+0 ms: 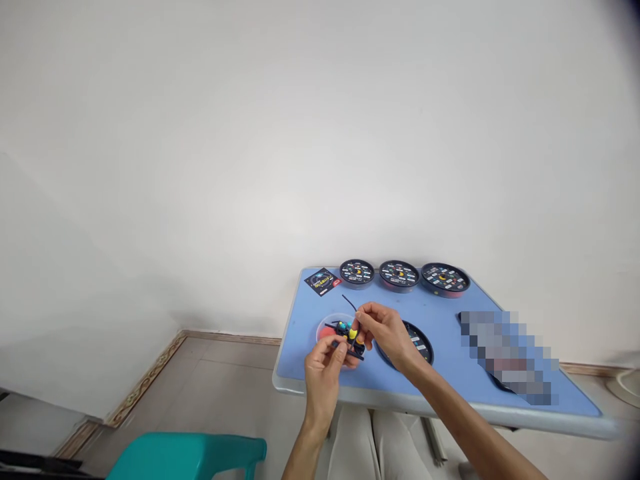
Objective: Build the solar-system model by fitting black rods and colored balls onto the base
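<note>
Head view: small black model [350, 337], yellow and blue bits, detail too tiny to read, over clear dish [324, 327] on blue counter [445, 313]. Left hand [324, 370] grips model; right hand [385, 331] pinches thin rod [349, 303]. Dark tray [421, 345] partly hidden behind wrist.

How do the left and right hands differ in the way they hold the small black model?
The left hand comes up from the near table edge, thumb pressed on the small black model; the right hand reaches in from the right, fingertips pinching its top by the yellow piece. The right hand covers part of a round black disc; the left hand covers none. Both grip the same model over the blue table.
</note>
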Demonstrator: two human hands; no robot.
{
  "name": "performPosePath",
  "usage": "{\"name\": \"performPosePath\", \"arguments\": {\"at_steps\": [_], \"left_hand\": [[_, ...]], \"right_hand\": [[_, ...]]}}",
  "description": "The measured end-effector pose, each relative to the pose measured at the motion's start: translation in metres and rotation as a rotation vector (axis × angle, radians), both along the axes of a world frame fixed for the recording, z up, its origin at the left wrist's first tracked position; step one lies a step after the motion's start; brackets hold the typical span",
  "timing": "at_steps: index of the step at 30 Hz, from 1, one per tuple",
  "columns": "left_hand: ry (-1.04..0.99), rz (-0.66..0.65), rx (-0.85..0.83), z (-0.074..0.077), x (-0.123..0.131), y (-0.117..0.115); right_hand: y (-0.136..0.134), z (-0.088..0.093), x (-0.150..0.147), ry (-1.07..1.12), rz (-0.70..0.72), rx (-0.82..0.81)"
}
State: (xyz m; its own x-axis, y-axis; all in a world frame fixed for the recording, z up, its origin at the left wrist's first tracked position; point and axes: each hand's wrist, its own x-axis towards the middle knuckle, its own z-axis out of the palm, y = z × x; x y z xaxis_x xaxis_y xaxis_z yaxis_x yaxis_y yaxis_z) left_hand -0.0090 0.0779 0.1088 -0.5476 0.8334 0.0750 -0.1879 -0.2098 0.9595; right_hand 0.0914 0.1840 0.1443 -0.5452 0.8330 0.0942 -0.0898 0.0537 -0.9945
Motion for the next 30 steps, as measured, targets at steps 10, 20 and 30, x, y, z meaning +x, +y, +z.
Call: {"name": "performPosePath", "arguments": {"at_steps": [10, 20, 30], "left_hand": [[0.12, -0.018, -0.02, 0.015, 0.032, -0.015], [0.237, -0.019, -0.043, 0.014, 0.041, -0.017], [0.3, -0.042, -0.068, 0.011, 0.044, -0.018]], "right_hand": [[-0.031, 0.0, 0.031, 0.226, -0.113, -0.162], [-0.049, -0.004, 0.061, 0.156, 0.006, -0.162], [-0.047, -0.008, 0.07, 0.135, 0.031, -0.158]]}}
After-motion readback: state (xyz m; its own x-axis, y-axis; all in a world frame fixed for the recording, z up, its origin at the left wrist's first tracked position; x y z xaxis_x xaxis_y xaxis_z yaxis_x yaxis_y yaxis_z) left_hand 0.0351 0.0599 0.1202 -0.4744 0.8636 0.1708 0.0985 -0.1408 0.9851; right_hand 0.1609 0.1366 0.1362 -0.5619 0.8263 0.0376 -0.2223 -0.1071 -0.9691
